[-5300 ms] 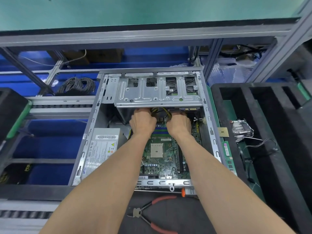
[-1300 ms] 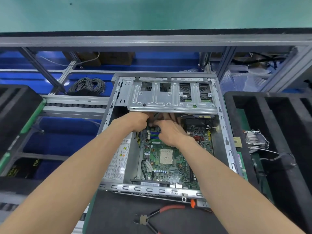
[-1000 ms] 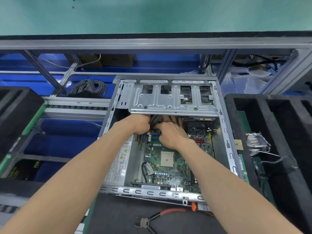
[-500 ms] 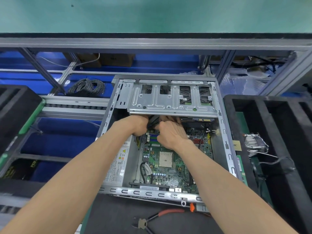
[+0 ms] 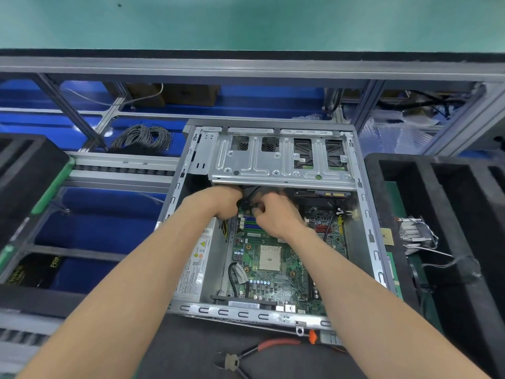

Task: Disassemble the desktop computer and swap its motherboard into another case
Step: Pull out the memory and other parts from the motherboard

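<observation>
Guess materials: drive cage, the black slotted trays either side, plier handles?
Drive cage: looks like bare stamped sheet steel, dull grey sheen with pressed ribs.
Black slotted trays: likely foam, matte, thick soft-edged walls.
Plier handles: red sleeve, probably rubber or plastic dip.

A yellow warning triangle marks the power supply label (image 5: 197,258).

- a dark mat (image 5: 191,348) covers the near bench
- the open case (image 5: 366,214) lies flat on it
- red-handled pliers (image 5: 254,351) lie just in front of the case
- black foam trays (image 5: 448,214) sit on either side
</observation>
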Motion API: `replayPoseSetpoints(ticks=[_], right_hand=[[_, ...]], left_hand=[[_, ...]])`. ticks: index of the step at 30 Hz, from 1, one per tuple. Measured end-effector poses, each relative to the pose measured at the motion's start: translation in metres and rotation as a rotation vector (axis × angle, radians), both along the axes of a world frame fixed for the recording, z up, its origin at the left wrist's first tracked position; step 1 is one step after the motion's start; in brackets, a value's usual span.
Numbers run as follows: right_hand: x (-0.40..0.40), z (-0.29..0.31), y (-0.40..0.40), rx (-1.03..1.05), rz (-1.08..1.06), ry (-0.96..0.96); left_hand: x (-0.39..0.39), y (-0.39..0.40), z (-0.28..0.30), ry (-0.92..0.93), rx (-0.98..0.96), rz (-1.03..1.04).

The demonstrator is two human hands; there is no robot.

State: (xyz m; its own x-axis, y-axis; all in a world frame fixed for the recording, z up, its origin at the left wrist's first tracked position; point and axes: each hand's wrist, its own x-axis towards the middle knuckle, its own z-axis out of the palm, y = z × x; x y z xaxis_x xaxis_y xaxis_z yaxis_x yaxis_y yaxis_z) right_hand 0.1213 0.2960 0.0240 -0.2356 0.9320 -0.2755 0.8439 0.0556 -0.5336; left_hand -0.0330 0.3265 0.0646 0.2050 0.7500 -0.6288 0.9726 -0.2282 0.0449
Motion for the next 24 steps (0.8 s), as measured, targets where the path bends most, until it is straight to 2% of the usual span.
replayPoseSetpoints(ticks=[6,10,15,24], right_hand=[[-0.014,-0.009,0.008,-0.022,0.003,0.086],[-0.016,-0.015,0.013,-0.046,-0.052,0.106],[-0.019,-0.018,0.017,-0.054,-0.021,0.099],[-0.029,-0.021,0.009,0.100,0.070,0.071]], left_hand=[[-0.004,0.003,-0.003,-0.044,-0.005,0.055],[-0.007,0.005,-0.006,-0.069,-0.012,0.071],[-0.008,0.006,-0.007,-0.099,-0.010,0.080],[-0.011,0.010,-0.010,-0.099,-0.010,0.075]])
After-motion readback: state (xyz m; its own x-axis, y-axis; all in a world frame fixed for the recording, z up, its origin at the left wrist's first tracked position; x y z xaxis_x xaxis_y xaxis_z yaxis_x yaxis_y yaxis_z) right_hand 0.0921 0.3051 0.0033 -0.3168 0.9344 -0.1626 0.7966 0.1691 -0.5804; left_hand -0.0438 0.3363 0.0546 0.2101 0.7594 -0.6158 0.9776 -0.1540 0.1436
